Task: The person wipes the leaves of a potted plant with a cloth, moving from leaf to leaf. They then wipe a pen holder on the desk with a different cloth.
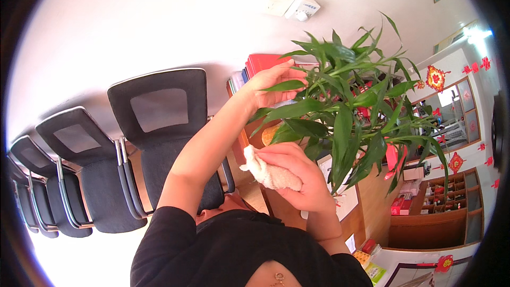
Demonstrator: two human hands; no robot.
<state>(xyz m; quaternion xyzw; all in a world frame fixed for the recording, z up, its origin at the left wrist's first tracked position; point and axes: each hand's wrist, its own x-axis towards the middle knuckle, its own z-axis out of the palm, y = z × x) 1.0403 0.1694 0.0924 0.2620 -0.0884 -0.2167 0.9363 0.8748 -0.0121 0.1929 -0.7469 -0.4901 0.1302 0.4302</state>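
Note:
A leafy green potted-type plant [342,119] with long narrow leaves spreads in front of me; its base is hidden. My left hand [277,85] reaches in at its left side, fingers curved and partly behind a leaf, so whether they pinch a stem or leaf cannot be told. Lower down, my right hand [301,175] is closed around a bunched cream-white cloth [273,171], just beneath the lower leaves.
Black office chairs [159,107] line the wall on the left. Red folders [265,61] and books stand behind my left hand. A wall socket [279,2] is above. At right are a wooden shelf unit [428,227] and red hanging ornaments [435,79].

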